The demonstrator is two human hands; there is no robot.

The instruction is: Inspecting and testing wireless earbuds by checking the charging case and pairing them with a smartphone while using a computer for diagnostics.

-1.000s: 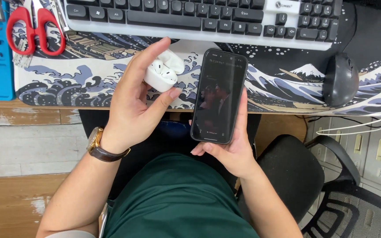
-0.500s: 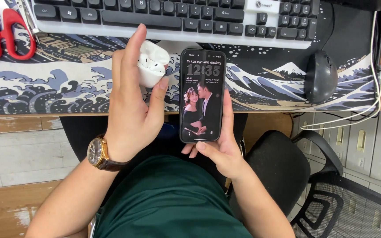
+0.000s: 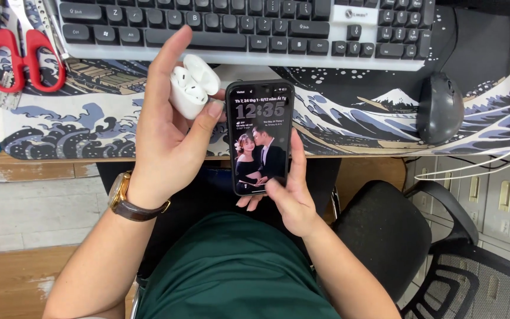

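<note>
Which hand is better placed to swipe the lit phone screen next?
Probably the right hand: it grips the phone from below, with its thumb already over the screen's lower edge. The left hand is occupied, pinching the open white earbud case beside the phone.
</note>
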